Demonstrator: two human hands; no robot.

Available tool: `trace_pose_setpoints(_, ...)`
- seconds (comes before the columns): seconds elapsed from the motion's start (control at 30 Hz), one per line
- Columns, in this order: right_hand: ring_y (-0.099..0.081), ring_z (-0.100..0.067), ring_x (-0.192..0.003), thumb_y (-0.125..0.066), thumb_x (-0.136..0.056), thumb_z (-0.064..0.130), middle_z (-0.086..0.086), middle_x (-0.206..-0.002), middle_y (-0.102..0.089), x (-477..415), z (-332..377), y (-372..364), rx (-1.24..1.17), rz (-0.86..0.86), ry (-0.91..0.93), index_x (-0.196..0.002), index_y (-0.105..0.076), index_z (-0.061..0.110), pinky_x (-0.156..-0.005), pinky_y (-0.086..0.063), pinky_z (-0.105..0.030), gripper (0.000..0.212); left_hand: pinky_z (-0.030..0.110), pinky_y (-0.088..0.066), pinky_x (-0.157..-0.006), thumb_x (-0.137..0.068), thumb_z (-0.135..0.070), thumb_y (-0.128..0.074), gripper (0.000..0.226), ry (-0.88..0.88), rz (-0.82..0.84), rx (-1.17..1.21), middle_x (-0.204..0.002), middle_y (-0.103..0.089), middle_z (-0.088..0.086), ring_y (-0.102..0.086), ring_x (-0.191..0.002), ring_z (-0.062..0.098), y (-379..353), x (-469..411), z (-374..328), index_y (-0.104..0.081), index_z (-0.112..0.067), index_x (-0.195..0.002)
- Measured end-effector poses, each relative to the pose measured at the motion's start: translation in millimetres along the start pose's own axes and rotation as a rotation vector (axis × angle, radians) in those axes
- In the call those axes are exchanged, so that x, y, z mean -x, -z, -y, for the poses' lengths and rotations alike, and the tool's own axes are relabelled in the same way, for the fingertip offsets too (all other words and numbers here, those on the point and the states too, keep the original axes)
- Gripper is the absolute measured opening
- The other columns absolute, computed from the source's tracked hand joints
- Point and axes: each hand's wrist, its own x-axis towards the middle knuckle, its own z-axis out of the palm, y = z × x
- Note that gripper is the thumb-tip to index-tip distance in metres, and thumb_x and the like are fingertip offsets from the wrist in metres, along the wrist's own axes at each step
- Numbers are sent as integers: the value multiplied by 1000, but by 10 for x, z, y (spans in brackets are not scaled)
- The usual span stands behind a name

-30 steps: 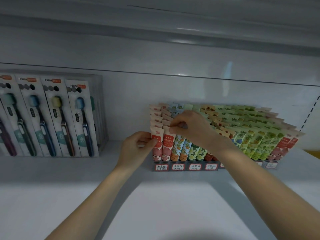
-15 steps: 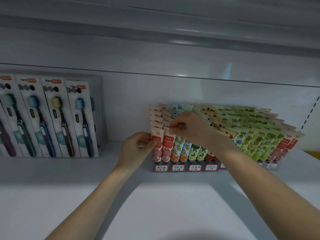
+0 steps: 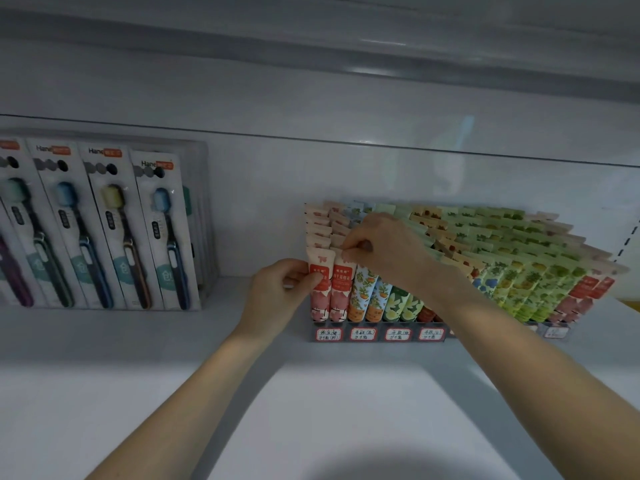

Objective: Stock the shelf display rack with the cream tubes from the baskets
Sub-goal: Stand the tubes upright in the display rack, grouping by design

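Observation:
A dark display rack (image 3: pixel 377 336) with handwritten price labels stands on the white shelf, packed with rows of upright cream tubes. At its left end stand two red-and-pink tubes. My left hand (image 3: pixel 277 292) pinches the leftmost front red tube (image 3: pixel 321 289) at its left side, thumb on its face. My right hand (image 3: pixel 384 249) reaches over the rack, and its fingertips pinch the flat top of the second red tube (image 3: pixel 341 289). Orange-patterned tubes (image 3: pixel 362 296) and green tubes (image 3: pixel 540 282) fill the rows to the right. No basket is in view.
Boxed toothbrushes (image 3: pixel 104 226) stand in a row at the left of the shelf (image 3: pixel 207 393), against the back wall. A shelf above overhangs the space. The right wall has a slotted upright (image 3: pixel 628 237).
Almost nothing differs. My right hand has shifted very slightly on the tube tops; my left hand keeps its grip at the rack's left end.

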Motion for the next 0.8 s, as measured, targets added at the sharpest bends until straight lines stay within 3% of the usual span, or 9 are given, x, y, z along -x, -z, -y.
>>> trace_pose_setpoints(0.13, -41, -1, -84, -60, -89, 16, 15, -75, -46, -3, 0, 47, -53, 22, 1, -98, -73, 12, -71, -24, -8, 16, 5, -44, -66, -82, -5, -68, 14, 13, -24, 42, -76, -63, -14, -58, -67, -11, -12, 35, -23, -63, -18, -79)
trace_pose_setpoints(0.3, -46, -4, -82, -61, -89, 17, 9, -84, -53, 2, -11, 0, -114, 25, -38, -96, -73, 12, -76, -39, -18, 15, 6, -44, -66, -81, -6, -69, 19, 27, -13, 50, -77, -64, -13, -59, -66, -9, -2, 41, -37, -62, -23, -76)
trace_pose_setpoints(0.37, -48, -5, -79, -62, -88, 15, 6, -86, -58, 6, -19, 0, -150, 20, -48, -95, -73, 11, -71, -38, -16, 14, 7, -45, -66, -81, -7, -70, 22, 31, -14, 59, -76, -65, -13, -59, -66, -9, 8, 36, -47, -62, -26, -74)
trace_pose_setpoints(0.43, -48, -4, -78, -63, -87, 15, 6, -85, -59, 15, -21, 9, -158, 10, -49, -94, -74, 11, -65, -32, -13, 14, 6, -44, -65, -80, -7, -71, 20, 29, -19, 53, -76, -65, -13, -59, -65, -8, 7, 30, -57, -63, -25, -74)
trace_pose_setpoints(0.53, -50, -3, -77, -63, -86, 18, 9, -81, -58, 11, -26, 31, -163, -2, -59, -94, -74, 14, -57, -36, -11, 14, 4, -42, -64, -79, -6, -72, 14, 27, -13, 38, -76, -64, -12, -59, -65, -10, 2, 27, -55, -64, -17, -79)
trace_pose_setpoints(0.63, -49, -2, -76, -62, -87, 19, 12, -80, -55, -3, -31, 67, -169, 4, -54, -97, -73, 13, -60, -35, -3, 15, 4, -42, -63, -79, -5, -72, 12, 24, -8, 36, -76, -64, -12, -59, -66, -10, 1, 25, -51, -64, -14, -80)
trace_pose_setpoints(0.8, -50, -4, -81, -61, -88, 22, 6, -89, -61, -5, -16, 89, -159, 25, -43, -99, -72, 13, -59, -35, -10, 17, 5, -43, -64, -78, -9, -73, 15, 39, -6, 56, -78, -65, -13, -60, -68, -9, 22, 36, -42, -64, -21, -80)
